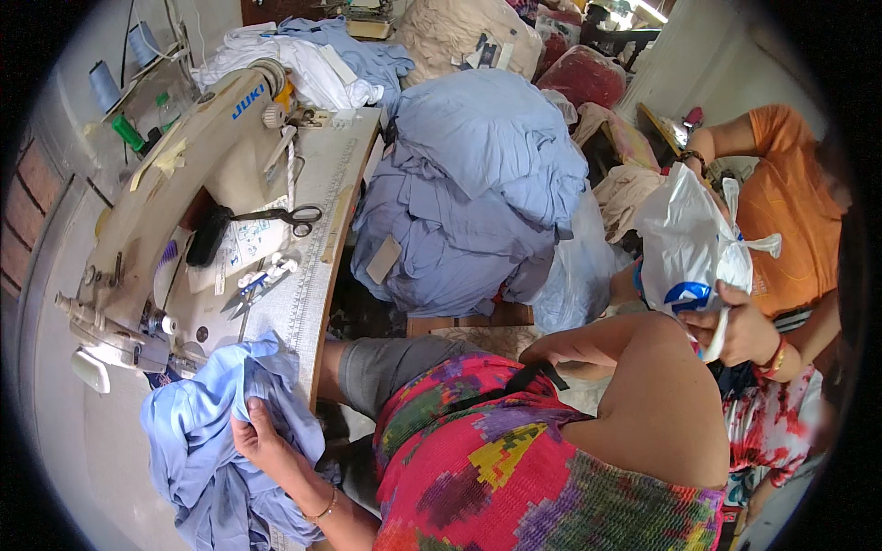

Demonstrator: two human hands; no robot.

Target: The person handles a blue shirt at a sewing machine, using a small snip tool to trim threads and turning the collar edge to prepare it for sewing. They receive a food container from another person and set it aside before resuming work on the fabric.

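Observation:
My left hand pinches a fold of a light blue garment, thumb on top and the other fingers mostly under the cloth. The garment lies bunched over the near end of the sewing machine table, close to the needle area, and hangs down its front. My bent right arm reaches toward my waist; the right hand is near a black strap-like piece, its fingers mostly hidden. Behind the garment, a pair of thread snips and black-handled scissors lie on the sewing machine bed.
A tall heap of blue cloth stands right of the table. White cloth lies beyond the machine. On the right, a person in an orange shirt sits near a hand gripping a white plastic bag. Thread cones stand at left.

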